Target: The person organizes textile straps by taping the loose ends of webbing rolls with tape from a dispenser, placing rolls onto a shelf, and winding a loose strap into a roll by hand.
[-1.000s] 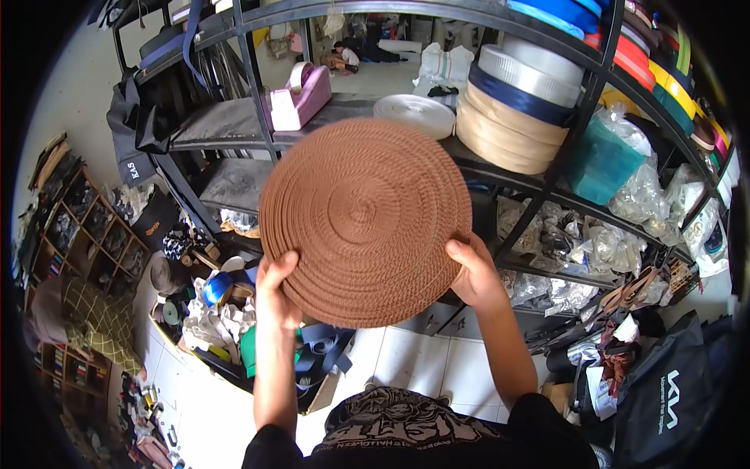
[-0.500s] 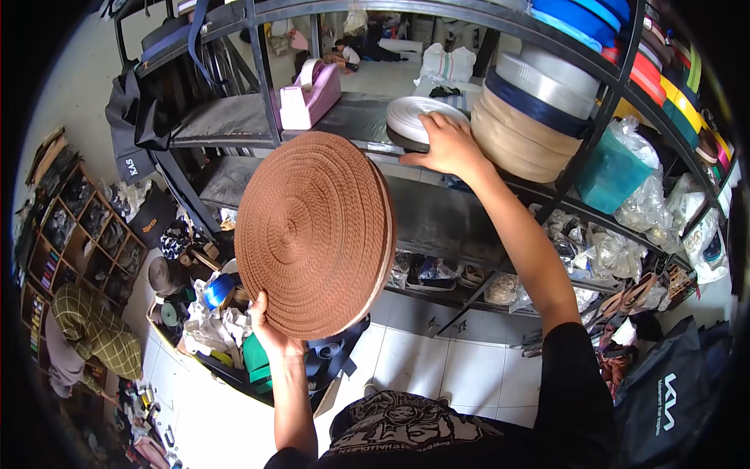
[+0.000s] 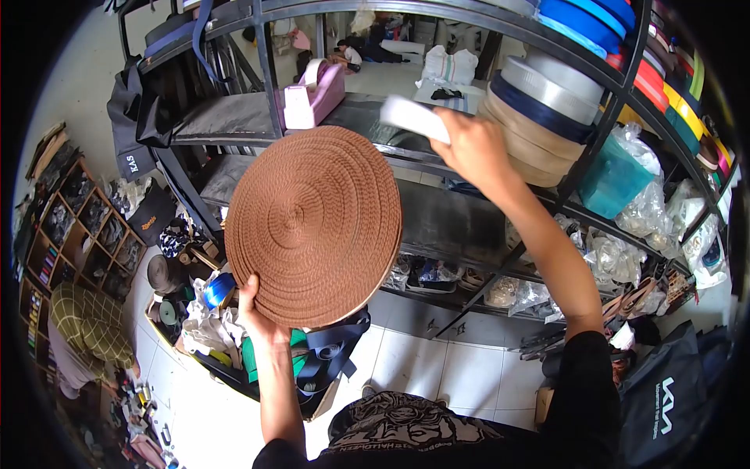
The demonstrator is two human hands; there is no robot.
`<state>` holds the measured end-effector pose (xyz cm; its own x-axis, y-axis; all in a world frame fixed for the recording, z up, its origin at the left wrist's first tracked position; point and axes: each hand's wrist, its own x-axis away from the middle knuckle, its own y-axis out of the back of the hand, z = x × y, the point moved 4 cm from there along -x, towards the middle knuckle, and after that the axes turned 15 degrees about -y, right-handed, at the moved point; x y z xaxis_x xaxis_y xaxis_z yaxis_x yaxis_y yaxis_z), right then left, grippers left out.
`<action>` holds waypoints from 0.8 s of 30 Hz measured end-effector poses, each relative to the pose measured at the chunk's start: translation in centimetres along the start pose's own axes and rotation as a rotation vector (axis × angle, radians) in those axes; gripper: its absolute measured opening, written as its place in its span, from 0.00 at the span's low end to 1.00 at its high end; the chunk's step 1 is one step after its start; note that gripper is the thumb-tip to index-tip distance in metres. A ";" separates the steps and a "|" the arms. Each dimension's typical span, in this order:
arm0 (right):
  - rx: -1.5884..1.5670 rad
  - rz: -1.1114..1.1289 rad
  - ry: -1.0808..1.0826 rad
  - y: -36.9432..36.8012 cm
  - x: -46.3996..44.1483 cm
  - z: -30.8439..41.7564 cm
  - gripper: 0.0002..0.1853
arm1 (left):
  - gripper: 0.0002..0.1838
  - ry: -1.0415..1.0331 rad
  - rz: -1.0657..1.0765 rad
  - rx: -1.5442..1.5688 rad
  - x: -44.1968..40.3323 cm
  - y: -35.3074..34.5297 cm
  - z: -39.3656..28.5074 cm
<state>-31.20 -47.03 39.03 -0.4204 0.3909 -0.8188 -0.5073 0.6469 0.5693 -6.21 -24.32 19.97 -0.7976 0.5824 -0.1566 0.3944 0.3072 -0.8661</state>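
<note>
Facing shelves [image 3: 449, 223] above tiles [image 3: 406, 363], left hand [image 3: 262, 322] pinches brown coil [image 3: 314, 227], right hand [image 3: 475, 148] white roll [image 3: 412, 119].

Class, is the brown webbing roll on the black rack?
No, the left hand holds the brown webbing roll in front of the black rack.

The coiled roll [image 3: 312, 225] is brown, its face patterned in concentric rings; the smaller roll [image 3: 410, 119] is white. The tape dispenser [image 3: 315, 103] is pale lilac. Stacked rolls [image 3: 537, 121] run beige, navy and silvery white. The shirt [image 3: 410, 426] is black with a grey print.
</note>
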 end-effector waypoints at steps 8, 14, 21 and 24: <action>-0.175 -0.351 0.127 11.1 -1.0 1.1 0.30 | 0.27 0.089 0.157 -0.034 -2.4 -8.5 2.7; -0.167 -0.222 -0.042 14.3 -1.0 1.1 0.24 | 0.25 0.176 0.262 0.013 -3.0 -13.5 5.8; -0.100 -0.008 -0.063 14.7 -3.8 -0.8 0.16 | 0.20 0.185 0.284 0.001 -5.7 -16.0 9.6; -0.191 0.042 -0.153 18.0 -2.2 -1.2 0.15 | 0.21 0.171 0.264 0.017 -6.9 -16.4 10.8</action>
<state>-40.29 -36.99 51.20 -0.3327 0.5190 -0.7874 -0.6309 0.4981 0.5948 -12.09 -41.47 30.10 -0.5795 0.7592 -0.2963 0.5687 0.1163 -0.8143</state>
